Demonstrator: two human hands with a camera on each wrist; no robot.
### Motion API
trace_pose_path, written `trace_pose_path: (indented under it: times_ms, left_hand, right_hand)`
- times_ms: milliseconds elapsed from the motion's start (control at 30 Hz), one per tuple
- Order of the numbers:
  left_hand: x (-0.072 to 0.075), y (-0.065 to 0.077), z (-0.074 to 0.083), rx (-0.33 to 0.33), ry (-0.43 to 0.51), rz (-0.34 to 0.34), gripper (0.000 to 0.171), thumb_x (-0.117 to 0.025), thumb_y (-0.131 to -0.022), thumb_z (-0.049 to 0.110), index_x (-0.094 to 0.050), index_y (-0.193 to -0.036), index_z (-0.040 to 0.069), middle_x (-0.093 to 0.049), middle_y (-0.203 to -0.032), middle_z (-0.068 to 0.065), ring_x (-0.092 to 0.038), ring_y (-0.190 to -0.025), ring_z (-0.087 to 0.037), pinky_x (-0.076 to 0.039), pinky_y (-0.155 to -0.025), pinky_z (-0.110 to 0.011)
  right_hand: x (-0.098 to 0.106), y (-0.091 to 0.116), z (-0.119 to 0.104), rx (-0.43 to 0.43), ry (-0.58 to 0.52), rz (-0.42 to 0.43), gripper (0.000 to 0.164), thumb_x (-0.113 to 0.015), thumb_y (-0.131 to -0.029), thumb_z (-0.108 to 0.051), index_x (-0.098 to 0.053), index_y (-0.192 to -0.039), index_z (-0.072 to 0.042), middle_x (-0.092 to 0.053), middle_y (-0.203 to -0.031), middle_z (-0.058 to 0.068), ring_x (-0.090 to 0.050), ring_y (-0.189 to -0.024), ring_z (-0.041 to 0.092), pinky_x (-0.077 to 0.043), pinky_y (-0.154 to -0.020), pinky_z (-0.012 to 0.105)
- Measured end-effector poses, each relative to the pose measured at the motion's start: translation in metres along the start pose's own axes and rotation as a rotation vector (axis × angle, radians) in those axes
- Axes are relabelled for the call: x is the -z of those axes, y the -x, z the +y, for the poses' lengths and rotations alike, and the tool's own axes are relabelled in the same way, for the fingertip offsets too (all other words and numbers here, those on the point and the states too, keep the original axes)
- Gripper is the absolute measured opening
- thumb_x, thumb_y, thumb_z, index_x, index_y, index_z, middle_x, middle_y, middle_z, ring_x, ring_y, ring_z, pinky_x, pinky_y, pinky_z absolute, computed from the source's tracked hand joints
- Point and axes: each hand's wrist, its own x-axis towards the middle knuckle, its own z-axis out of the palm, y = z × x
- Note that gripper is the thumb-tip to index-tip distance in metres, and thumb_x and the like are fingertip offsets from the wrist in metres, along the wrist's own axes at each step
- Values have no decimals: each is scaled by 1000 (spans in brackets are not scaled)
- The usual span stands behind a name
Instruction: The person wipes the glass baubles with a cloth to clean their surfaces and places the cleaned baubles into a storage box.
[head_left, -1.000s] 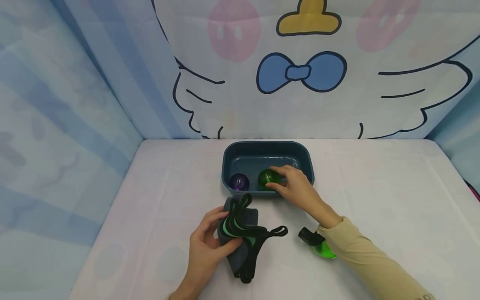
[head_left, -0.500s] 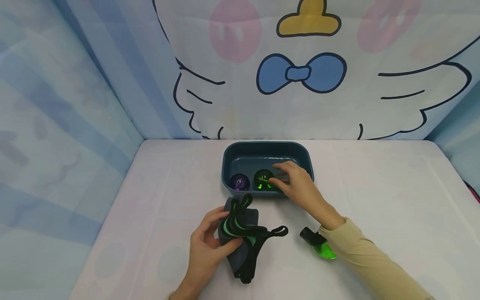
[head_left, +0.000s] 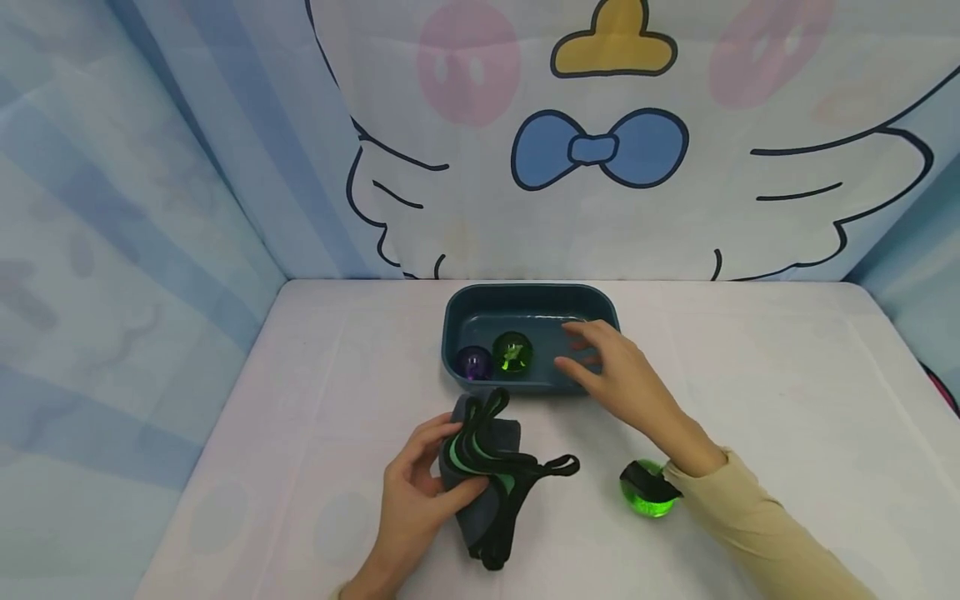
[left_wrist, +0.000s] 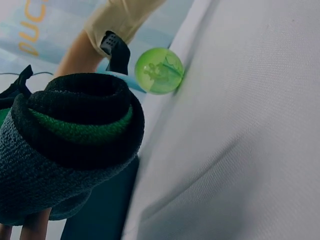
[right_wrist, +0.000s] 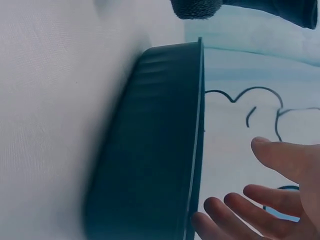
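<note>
My left hand grips a folded dark grey fabric bundle with black and green looped bands, its thumb and fingers on either side. In the left wrist view the bundle shows a rolled, fuzzy edge. My right hand hovers over the right end of a dark teal tray, fingers spread and holding nothing. Inside the tray lie a clear green ball and, at its left, a purple ball. From the right wrist view, the tray's side wall hides both balls.
Another green ball rests on the white table near my right sleeve. A black piece by the sleeve partly covers it in the head view. A printed cloth backdrop rises behind the tray.
My right hand has let go of the green ball and drawn back to the right. That ball has moved left, close to the purple one. My left hand keeps its grip on the fabric bundle.
</note>
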Motion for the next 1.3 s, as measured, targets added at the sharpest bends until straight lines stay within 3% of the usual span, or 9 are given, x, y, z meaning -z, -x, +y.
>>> trace_pose_path:
  times_ms: [500, 900, 1067, 1300]
  left_hand:
    - [0, 1, -2, -2, 1, -1, 61, -79, -70, -14, -59, -126, 1, -48, -139, -14, -52, -129, -23, -58, -90, -39]
    - [-1, 2, -3, 35, -9, 21, 62, -79, -71, -14, -60, -127, 4, -48, -140, -11, -52, -130, -22, -57, -91, -38]
    - [-1, 3, -5, 34, -13, 22, 61, -79, -71, -14, -60, -127, 4, -48, -139, -11, -52, -130, -22, -57, -90, -38]
    - [-2, 4, -6, 46, -7, 16, 61, -79, -72, -12, -60, -127, 5, -48, -140, -11, -52, -129, -21, -57, -90, -38]
  right_hand:
    - [20, 45, 9, 19, 50, -8, 46, -74, -90, -19, -58, -131, -4, -63, -122, 10, -65, -109, 28, -58, -89, 45]
    - [29, 76, 25, -47, -61, -230, 57, -74, -87, -41, -57, -132, -9, -60, -128, 9, -62, -114, 29, -58, -90, 41]
    - [32, 83, 30, -91, -116, -329, 61, -75, -86, -42, -55, -133, -10, -59, -130, 9, -60, -117, 31, -58, -91, 42]
    - [35, 94, 38, -46, -32, -388, 66, -76, -80, -53, -59, -130, -15, -62, -127, 0, -62, -111, 23, -59, -88, 36]
